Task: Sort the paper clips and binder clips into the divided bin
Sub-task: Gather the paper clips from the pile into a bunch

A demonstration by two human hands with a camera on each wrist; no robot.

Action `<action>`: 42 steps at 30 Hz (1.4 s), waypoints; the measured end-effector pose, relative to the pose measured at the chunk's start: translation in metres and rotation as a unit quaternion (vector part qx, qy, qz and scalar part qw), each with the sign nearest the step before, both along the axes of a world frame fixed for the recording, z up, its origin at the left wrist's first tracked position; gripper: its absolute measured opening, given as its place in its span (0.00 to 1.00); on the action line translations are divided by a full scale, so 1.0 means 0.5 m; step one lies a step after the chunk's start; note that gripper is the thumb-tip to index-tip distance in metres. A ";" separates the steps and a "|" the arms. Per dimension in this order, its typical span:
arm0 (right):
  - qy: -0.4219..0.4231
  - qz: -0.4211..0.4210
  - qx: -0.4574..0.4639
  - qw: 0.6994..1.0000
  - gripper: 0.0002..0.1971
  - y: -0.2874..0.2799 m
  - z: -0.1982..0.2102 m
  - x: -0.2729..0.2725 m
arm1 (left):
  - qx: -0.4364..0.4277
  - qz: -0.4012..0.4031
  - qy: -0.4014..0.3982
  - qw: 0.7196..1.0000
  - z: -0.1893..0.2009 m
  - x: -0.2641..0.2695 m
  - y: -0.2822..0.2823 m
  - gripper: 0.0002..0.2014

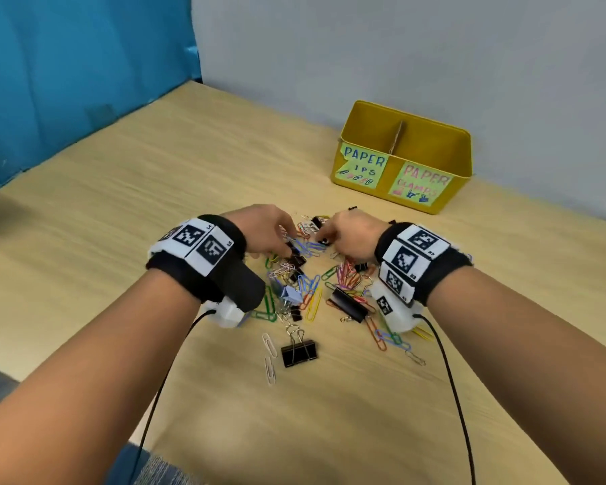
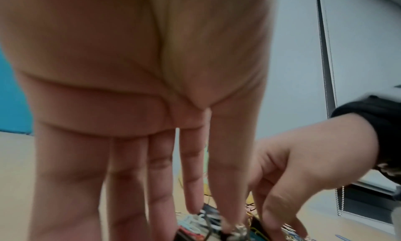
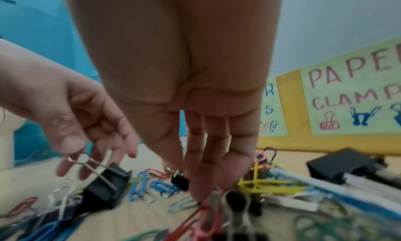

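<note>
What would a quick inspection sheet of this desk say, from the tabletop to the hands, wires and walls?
Surface: light wooden table.
Job's things: yellow divided bin at the back right, labelled for paper clips and paper clamps, its inside hidden; mixed pile of clips loose on the table; a black binder clip lies nearest the person.
Clutter: nothing seen.
Grippers: left hand pinches a binder clip's wire handle; right hand has its fingertips down in the pile, grip unclear.
Cables: black cables run from both wrist cameras.
Surroundings: blue panel at left, grey wall behind.
</note>
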State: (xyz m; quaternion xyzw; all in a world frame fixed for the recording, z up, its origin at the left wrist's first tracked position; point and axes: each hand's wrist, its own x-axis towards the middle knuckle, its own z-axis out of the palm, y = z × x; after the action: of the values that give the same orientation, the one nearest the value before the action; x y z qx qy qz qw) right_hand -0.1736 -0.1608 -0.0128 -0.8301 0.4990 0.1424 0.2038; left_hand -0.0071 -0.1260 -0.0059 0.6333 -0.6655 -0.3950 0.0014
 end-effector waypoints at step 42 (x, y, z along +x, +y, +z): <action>0.047 0.024 0.001 0.999 0.07 0.007 0.060 0.056 | -0.021 0.021 -0.075 0.997 -0.048 -0.005 0.062 0.22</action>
State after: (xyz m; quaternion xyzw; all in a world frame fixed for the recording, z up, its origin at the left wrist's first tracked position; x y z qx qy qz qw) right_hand -0.1456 -0.1571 0.0170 -0.8342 0.4875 0.1869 0.1775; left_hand -0.0095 -0.0951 -0.0302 0.6746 -0.6587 -0.3323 -0.0268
